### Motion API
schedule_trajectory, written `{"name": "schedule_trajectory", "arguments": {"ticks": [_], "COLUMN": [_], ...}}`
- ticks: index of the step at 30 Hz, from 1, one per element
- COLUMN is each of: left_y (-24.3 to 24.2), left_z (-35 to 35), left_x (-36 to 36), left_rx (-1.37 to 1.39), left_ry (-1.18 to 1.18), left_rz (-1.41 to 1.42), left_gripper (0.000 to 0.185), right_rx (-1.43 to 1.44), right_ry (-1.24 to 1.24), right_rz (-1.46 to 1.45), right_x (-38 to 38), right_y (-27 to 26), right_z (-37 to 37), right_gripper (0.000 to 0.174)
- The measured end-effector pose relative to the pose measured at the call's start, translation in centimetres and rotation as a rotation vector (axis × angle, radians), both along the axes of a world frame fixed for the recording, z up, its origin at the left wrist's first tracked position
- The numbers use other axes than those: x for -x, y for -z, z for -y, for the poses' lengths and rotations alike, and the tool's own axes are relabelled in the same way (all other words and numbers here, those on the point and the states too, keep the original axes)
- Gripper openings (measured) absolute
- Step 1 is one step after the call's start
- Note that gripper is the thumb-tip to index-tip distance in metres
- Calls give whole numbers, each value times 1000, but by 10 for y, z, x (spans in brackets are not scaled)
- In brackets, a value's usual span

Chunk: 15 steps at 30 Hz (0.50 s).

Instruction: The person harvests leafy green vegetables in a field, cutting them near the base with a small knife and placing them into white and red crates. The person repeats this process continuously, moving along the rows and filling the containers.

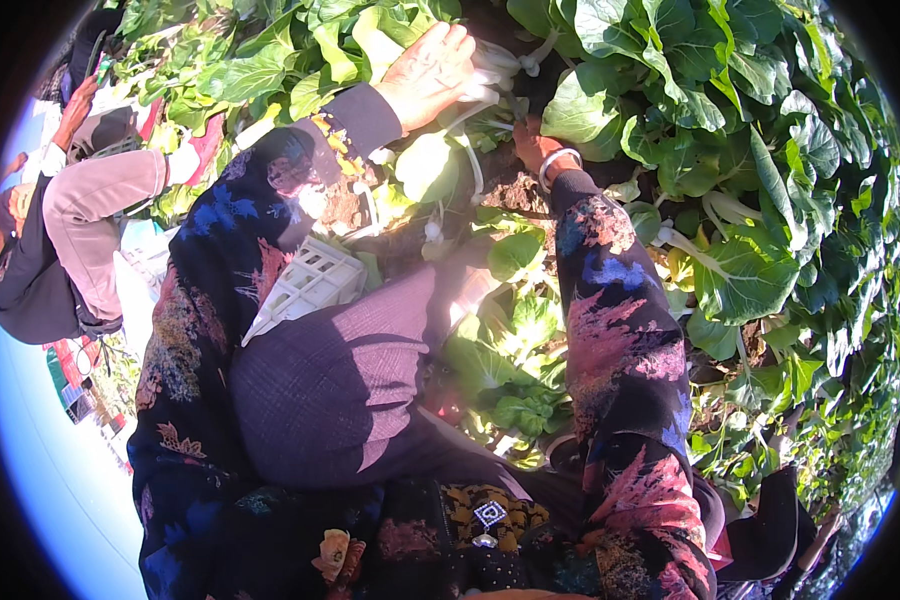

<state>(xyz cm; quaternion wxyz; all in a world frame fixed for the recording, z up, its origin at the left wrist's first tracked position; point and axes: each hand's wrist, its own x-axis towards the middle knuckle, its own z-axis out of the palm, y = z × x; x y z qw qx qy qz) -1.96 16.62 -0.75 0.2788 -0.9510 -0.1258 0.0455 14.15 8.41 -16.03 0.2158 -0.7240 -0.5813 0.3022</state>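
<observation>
My left hand point(429, 75), at the top centre, has its fingers curled over the pale stalks of a leafy green vegetable point(493, 73), which looks like bok choy. Just below and to the right, my right hand point(534, 146) is low near the stem bases, in shade, with a white bangle at the wrist. Its fingertips are hidden, and whether it grips anything cannot be told. A broad loose leaf point(427, 166) lies below my left hand, over soil point(521, 191).
A white plastic crate point(311, 281) stands beside my bent knee. Dense leafy plants point(720, 97) fill the right side. Cut-looking greens point(521, 360) lie between my legs. At the left, another person point(97, 202) crouches near another white crate point(148, 255); part of a person shows at lower right point(769, 532).
</observation>
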Motion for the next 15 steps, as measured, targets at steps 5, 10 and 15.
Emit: {"name": "schedule_trajectory", "arguments": {"ticks": [5,10,15], "left_y": [-23,-60,-79], "left_z": [31,74,101], "left_x": [12,20,13], "left_rx": [243,507,1014], "left_ry": [39,138,70], "left_rz": [216,362,355], "left_gripper": [45,35,38], "right_rx": [-321,-442,-662], "right_ry": [298,523,331], "right_rz": [-178,-1339,-1814], "right_x": [29,31,29], "right_y": [-1,-22,-50], "right_z": [70,120,133], "right_gripper": [29,28,50]}}
